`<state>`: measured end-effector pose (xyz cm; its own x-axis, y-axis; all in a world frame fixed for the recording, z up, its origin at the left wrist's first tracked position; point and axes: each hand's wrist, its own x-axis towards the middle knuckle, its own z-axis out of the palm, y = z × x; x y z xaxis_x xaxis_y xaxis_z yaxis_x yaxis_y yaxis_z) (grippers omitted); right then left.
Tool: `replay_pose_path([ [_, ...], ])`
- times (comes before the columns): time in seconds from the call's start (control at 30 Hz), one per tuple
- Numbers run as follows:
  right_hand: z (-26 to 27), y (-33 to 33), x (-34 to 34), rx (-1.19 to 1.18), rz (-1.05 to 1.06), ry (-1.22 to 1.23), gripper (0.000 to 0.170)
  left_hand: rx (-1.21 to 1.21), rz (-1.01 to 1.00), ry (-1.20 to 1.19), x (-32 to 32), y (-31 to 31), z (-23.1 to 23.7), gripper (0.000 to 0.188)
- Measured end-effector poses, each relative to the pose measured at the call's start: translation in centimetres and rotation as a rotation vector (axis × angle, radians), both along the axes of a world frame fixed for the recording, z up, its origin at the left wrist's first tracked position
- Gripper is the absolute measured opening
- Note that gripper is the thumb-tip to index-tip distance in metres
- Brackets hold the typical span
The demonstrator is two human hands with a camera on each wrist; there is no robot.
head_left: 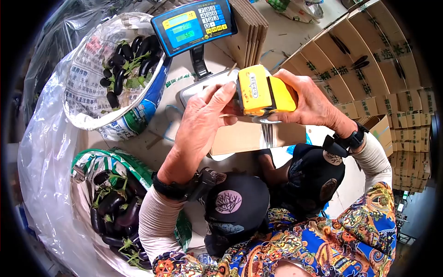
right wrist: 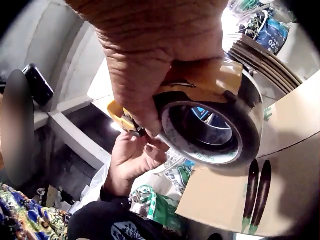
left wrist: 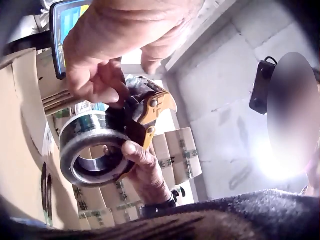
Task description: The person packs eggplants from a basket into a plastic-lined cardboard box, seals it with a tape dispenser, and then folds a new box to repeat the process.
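One o'clock in the head view, just above the carton (head_left: 237, 138), holding up the yellow tape dispenser (head_left: 258, 92) in the right grip (head_left: 310, 97), thumb and fingers curled firmly round its body. Pinching a dark strip (left wrist: 121, 111) at the dispenser's front with the left grip (head_left: 203, 113), thumb and fingers drawn together, barely open. Carrying the tape roll (right wrist: 172, 132) on the dispenser, ring facing both wrist cameras. Set at ten o'clock, in the lined basket (head_left: 83, 94): dark eggplants (head_left: 119, 82) with green stems and leaves. Heaped at eight o'clock, inside the green-edged sack (head_left: 131, 162): more eggplants. Standing at twelve o'clock: the scale (head_left: 194, 25), with display lit.
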<state>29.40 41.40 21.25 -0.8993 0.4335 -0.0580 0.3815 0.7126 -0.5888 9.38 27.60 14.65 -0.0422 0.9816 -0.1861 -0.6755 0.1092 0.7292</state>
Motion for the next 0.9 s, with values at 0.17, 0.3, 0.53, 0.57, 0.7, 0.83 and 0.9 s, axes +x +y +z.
replay_pose_path([
  [0.17,-0.9,0.0,-0.7,0.082,0.029,0.009,0.065,0.03,0.005,0.131,-0.2,0.1,-1.1,0.021],
  [0.3,-1.8,0.2,-0.9,0.149,0.073,-0.004,0.065,0.018,0.044,0.088,-0.3,0.5,-3.6,0.022],
  [0.53,-2.2,0.1,-1.1,0.178,0.09,-0.049,0.066,0.015,0.16,0.304,0.6,0.6,-5.5,0.021],
  [0.57,-2.1,0.1,-1.3,0.189,0.096,-0.046,0.066,0.025,0.175,0.361,0.6,0.6,-5.6,0.02],
  [0.7,-2.0,-0.2,-1.5,0.194,0.095,-0.096,0.064,0.084,0.247,0.735,0.7,0.5,-5.5,0.017],
  [0.83,-2.2,-0.2,-1.6,0.17,0.103,-0.083,0.062,0.091,0.293,0.741,0.9,0.5,-5.6,0.015],
  [0.9,-2.2,-0.2,-1.7,0.168,0.093,-0.096,0.062,0.034,0.295,0.668,1.0,0.4,-4.9,0.014],
])
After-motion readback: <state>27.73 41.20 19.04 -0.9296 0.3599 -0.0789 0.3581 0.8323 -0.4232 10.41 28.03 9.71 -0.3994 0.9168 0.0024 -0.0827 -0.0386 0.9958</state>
